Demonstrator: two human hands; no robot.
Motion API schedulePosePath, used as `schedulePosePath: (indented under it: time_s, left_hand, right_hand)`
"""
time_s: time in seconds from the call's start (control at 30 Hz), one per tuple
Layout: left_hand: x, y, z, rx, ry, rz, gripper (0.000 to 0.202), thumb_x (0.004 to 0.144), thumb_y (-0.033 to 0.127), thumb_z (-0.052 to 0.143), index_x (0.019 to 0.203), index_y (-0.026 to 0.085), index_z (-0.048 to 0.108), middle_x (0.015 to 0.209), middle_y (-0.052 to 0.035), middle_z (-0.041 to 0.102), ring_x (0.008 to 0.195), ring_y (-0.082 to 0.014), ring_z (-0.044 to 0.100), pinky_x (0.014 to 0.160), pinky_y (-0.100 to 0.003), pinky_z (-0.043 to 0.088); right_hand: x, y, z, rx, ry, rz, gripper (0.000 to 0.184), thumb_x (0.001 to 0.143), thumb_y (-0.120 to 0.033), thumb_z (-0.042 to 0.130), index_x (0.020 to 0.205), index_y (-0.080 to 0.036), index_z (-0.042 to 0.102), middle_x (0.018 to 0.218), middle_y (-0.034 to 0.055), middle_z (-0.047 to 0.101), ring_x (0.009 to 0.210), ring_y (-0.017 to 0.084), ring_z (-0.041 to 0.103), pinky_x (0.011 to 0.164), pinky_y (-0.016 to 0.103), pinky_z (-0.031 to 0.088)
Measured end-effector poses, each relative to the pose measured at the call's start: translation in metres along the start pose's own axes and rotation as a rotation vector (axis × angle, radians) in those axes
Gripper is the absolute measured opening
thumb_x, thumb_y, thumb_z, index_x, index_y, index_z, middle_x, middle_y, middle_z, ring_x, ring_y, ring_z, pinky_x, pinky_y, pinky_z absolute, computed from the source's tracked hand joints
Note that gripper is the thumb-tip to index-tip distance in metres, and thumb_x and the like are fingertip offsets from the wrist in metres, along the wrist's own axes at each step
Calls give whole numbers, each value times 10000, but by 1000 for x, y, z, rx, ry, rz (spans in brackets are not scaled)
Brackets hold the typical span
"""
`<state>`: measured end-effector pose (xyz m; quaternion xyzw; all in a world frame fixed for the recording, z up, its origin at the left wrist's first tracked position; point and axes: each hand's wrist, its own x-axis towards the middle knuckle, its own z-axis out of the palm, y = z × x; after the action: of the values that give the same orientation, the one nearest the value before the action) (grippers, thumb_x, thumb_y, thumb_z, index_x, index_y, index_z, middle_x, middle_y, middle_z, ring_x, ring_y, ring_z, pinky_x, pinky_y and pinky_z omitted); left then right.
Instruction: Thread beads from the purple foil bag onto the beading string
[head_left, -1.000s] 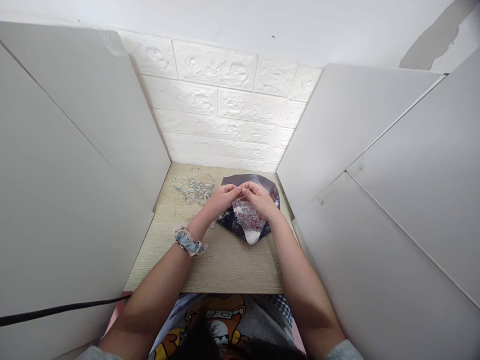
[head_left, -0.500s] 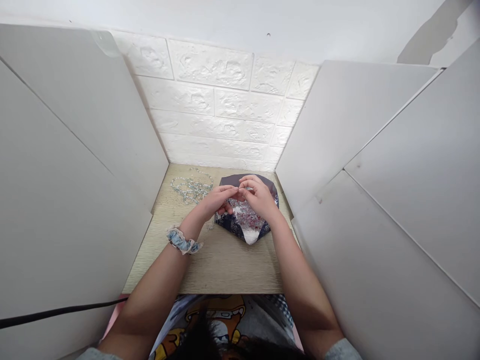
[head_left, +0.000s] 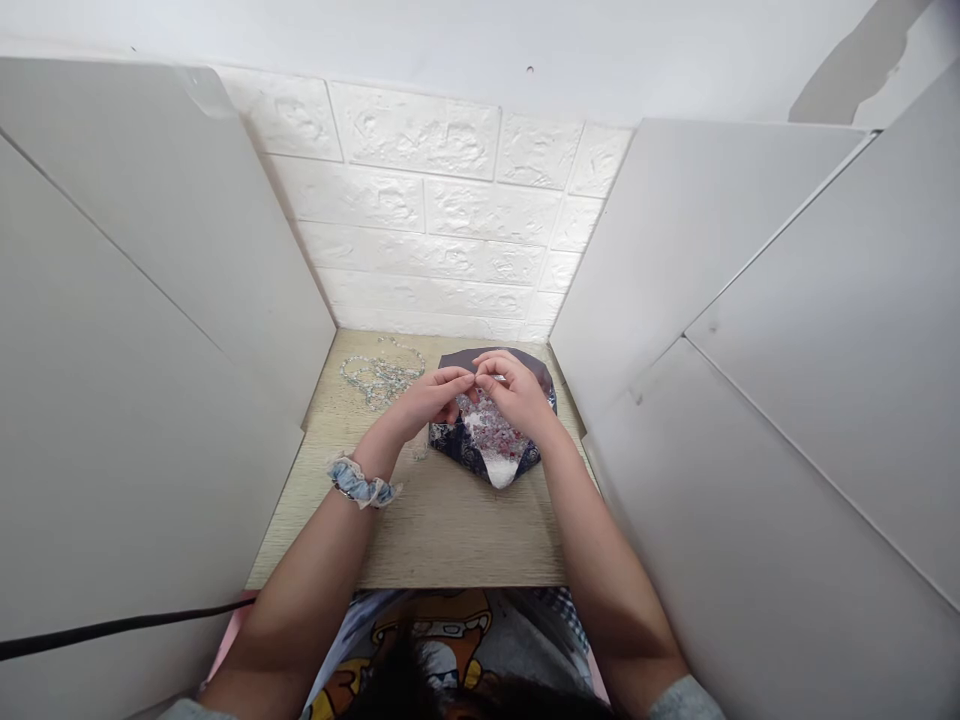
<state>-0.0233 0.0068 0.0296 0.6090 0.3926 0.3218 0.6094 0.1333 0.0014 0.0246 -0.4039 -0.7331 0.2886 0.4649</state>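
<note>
My left hand and my right hand meet fingertip to fingertip above a dark patterned cloth that carries a heap of small pink and clear beads. Both hands are closed in a pinch; what sits between the fingers is too small to make out. A blue scrunchie rings my left wrist. A pile of strung pale beads lies on the wooden table to the left of my hands.
White panels wall the table in on the left and right, with a white brick-pattern wall at the back. A black cable runs along the lower left.
The hands have stayed pinched together over the bead heap, with only slight finger shifts. The view has tilted a little.
</note>
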Motion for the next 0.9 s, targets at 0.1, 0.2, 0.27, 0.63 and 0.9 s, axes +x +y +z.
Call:
schedulePosePath:
  time_s: [0.1, 0.2, 0.27, 0.63, 0.9]
  left_hand:
    - [0, 0, 0, 20, 15, 12, 286, 721, 425, 529, 709, 140, 514, 695, 23, 531, 393, 2, 377, 363, -149, 228]
    - [0, 1, -1, 48, 14, -15, 278, 717, 411, 531, 686, 136, 514, 682, 22, 539, 390, -1, 377, 363, -155, 219]
    - [0, 2, -1, 71, 17, -35, 270, 716, 403, 527, 681, 135, 516, 671, 20, 544, 385, -5, 384, 357, -158, 200]
    - [-2, 1, -2, -43, -146, -64, 300, 738, 396, 452, 667, 121, 548, 771, -57, 597, 570, -111, 570, 410, -184, 316]
    - [-2, -3, -4, -137, -196, 129, 253, 689, 332, 590, 544, 126, 593, 774, -62, 623, 789, -136, 538, 749, -243, 400]
  right_hand:
    - [1, 0, 0, -5, 11, -10, 120, 763, -194, 460, 663, -172, 521, 945, 41, 540, 941, 136, 493, 832, 267, 363]
    - [1, 4, 0, 8, 41, -9, 103, 769, -205, 458, 686, -174, 511, 943, 41, 544, 934, 138, 494, 826, 269, 364]
    - [2, 6, -2, 35, 84, -5, 105, 775, -221, 457, 689, -174, 496, 940, 44, 544, 935, 142, 492, 821, 271, 365]
    - [1, 5, -9, 198, 66, 34, 172, 791, -316, 474, 696, -173, 476, 970, 48, 525, 906, 138, 497, 826, 283, 381]
    - [0, 1, -9, 279, 92, 69, 202, 772, -363, 502, 702, -176, 475, 967, 44, 527, 858, 130, 514, 764, 269, 418]
